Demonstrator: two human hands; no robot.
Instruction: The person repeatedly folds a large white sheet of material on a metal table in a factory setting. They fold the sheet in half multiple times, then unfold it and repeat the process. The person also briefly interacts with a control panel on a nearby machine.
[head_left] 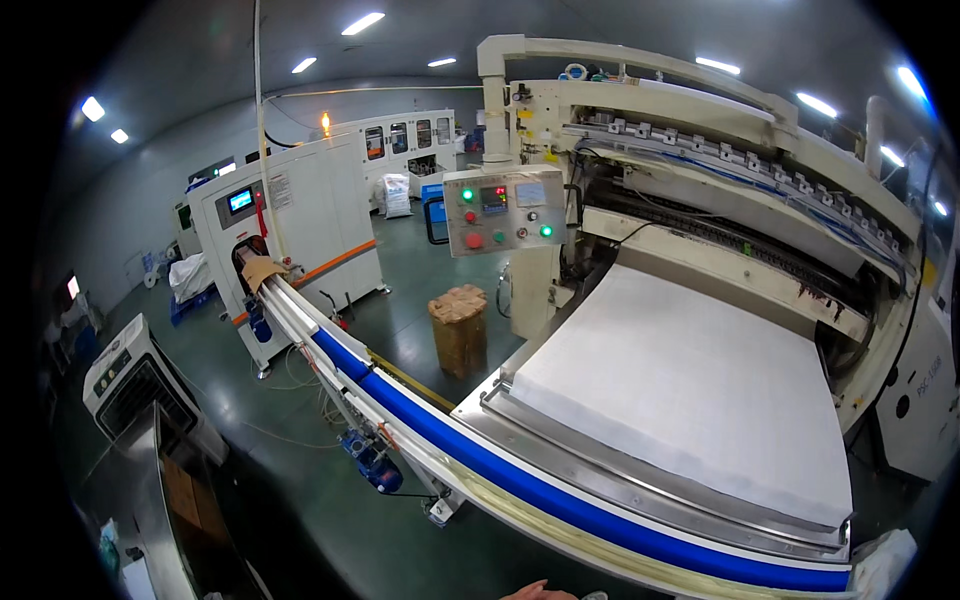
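Observation:
At the bottom edge, just a sliver of my hand [540, 592] shows, cut off by the frame. Which hand it is, whether both are there and what the fingers hold cannot be made out. Closest to it runs a long conveyor with a blue belt [450, 442], curving from the left machine to the lower right. Beyond the belt, wide white sheet material [690, 390] lies flat on the metal bed [650, 485] of a large cream machine [700, 270]. A control panel [505, 212] with lit green and red buttons stands at that machine's left side.
A white cabinet machine [310, 220] with a small screen stands at the conveyor's far end. Behind the belt is a brown carton-like bin [459, 335]. A blue motor [372, 465] hangs under the conveyor. An air cooler [150, 385] and a metal table [150, 490] are on the left.

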